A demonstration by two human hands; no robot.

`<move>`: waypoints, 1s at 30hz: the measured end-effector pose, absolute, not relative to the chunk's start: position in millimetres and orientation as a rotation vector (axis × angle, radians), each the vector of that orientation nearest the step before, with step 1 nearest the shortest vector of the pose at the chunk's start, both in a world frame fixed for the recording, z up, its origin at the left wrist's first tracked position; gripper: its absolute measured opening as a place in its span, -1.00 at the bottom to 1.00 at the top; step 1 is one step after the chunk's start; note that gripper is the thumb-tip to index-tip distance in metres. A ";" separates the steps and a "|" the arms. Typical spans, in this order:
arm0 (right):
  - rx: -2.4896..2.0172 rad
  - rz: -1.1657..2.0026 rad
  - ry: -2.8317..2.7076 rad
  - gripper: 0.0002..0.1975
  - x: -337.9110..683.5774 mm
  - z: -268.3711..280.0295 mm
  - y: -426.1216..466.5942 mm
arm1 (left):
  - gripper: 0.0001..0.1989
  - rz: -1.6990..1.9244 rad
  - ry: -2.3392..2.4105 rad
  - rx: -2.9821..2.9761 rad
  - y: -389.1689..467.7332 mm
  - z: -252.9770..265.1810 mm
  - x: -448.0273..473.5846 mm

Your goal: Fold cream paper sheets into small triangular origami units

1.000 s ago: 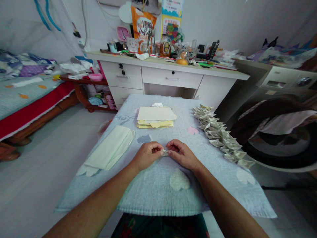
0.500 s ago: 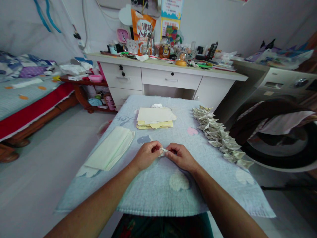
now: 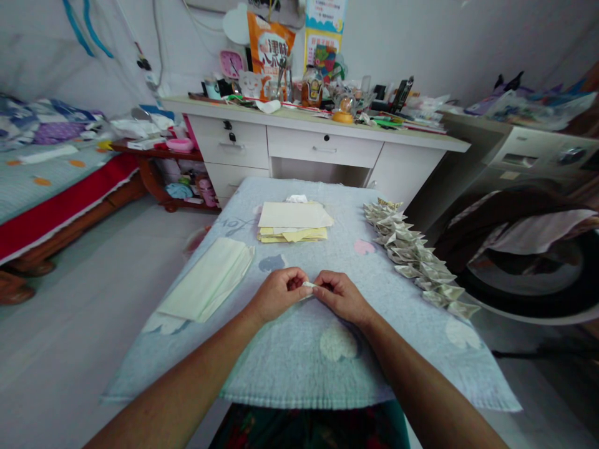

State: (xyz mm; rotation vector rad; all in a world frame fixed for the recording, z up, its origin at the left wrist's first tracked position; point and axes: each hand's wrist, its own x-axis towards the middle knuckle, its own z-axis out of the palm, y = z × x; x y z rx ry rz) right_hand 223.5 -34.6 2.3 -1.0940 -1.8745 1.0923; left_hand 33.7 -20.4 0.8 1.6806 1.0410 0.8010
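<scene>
Between my fingertips is a small folded piece of pale paper [image 3: 308, 285], mostly hidden by the fingers. My left hand [image 3: 282, 292] pinches its left end and my right hand [image 3: 342, 295] pinches its right end. Both hands are close together, low over the cloth-covered table. Beyond them lies a stack of cream and yellow paper sheets [image 3: 294, 216]. Left of my left forearm is a pale green folded sheet pile [image 3: 206, 280]. Several pointed folded-paper pieces [image 3: 414, 255] form a long row at the table's right side.
The table wears a light blue patterned cloth [image 3: 299, 368]. Behind it stands a white desk [image 3: 322, 140] crowded with jars, a pink clock [image 3: 231, 63] and an orange bag [image 3: 269, 53]. A front-loading washing machine [image 3: 538, 162] is at right, a bed [image 3: 60, 181] at left.
Both hands keep nearly the same place, still pinching the small paper; the fingers have shifted only slightly. The sheets and the row of folded pieces have not moved.
</scene>
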 end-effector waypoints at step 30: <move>-1.034 0.714 -1.943 -0.81 223.7 2.6 -35.0 | -0.86 0.965 1.170 2.008 -20.2 3.8 31.4</move>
